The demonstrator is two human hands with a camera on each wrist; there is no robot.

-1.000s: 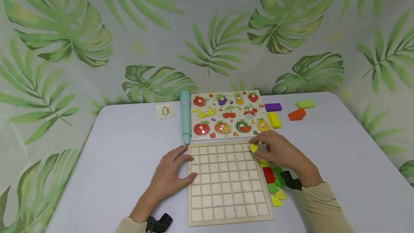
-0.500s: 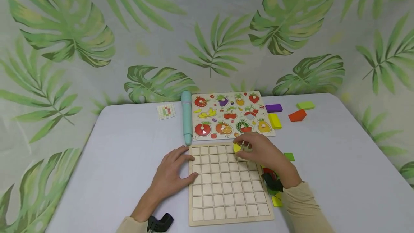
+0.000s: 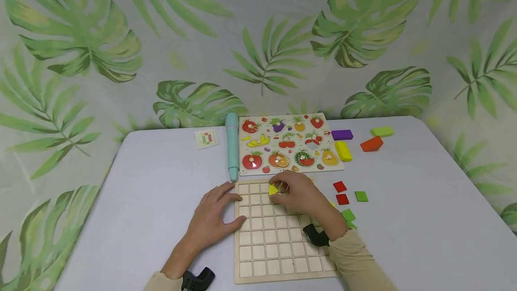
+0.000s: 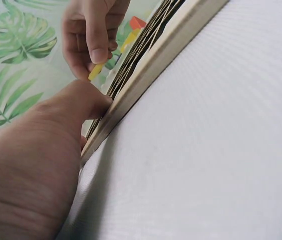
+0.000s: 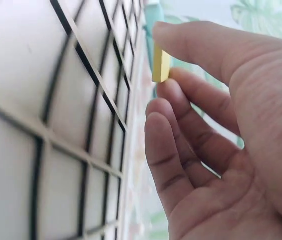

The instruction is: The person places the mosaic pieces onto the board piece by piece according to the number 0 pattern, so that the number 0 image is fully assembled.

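A pale wooden grid board [image 3: 278, 237] lies flat on the white table. My left hand [image 3: 212, 214] rests at its left edge with fingers spread, the thumb touching the board's side in the left wrist view. Over the board's far rows, my right hand [image 3: 300, 194] pinches a small yellow tile [image 3: 273, 189] between thumb and index finger. That tile has a rounded edge in the head view; in the right wrist view the yellow tile [image 5: 161, 65] appears edge-on, apart from the grid. Two red tiles [image 3: 342, 199] and a green tile [image 3: 361, 196] lie right of the board.
Behind the board are a fruit peg puzzle [image 3: 288, 145] and a teal pen-shaped object [image 3: 232, 147]. A small pattern card [image 3: 206, 139] lies far left. Purple [image 3: 341, 134], yellow [image 3: 343, 151] and orange [image 3: 371, 144] blocks sit far right. The right forearm partly hides other tiles.
My right hand has moved left across the board's far rows, carrying the yellow tile. The red tiles at the right have come into view. My left hand has stayed in place.
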